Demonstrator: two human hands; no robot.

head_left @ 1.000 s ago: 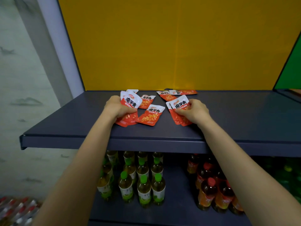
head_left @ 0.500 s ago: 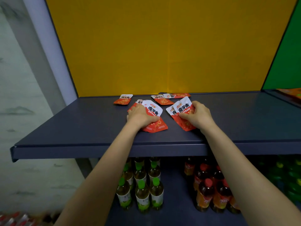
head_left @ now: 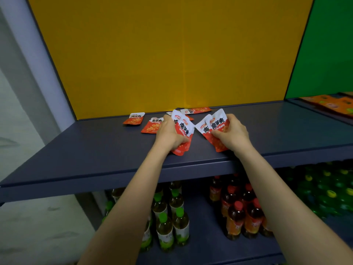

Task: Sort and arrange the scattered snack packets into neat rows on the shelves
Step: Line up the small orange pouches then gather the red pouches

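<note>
The dark blue shelf (head_left: pixel 86 150) runs across the view at chest height, backed by a yellow panel (head_left: pixel 172 54). Farthest left on it, the leftmost packet (head_left: pixel 133 118) lies flat close to the panel, red with a white top strip. Just right of it and a little nearer the front, the second packet (head_left: pixel 152 126) also lies flat; its right edge disappears behind the left hand (head_left: pixel 169 131).

That left hand has its fingers curled round the left bunch (head_left: pixel 183 129), at least two red-and-white packets held together and tilted up, white ends raised. The lower red corner of the bunch reaches down to the shelf near its front edge. Behind the bunch, by the panel, the back packet (head_left: pixel 198 110) lies flat, and a sliver of another shows beside it, mostly hidden.

Right of centre, the right bunch (head_left: pixel 216 124) is two packets fanned slightly apart, white tops up and leaning away. The right hand (head_left: pixel 233 134) grips them, thumb across the front and fingers wrapped behind. The two bunches sit near each other without touching.

Below, the lower shelf (head_left: pixel 206 249) holds green-capped bottles (head_left: pixel 168 224) on the left and red-capped bottles (head_left: pixel 240 213) to their right. At the far right a green panel (head_left: pixel 328 54) stands over a neighbouring shelf with orange packs (head_left: pixel 336 104).
</note>
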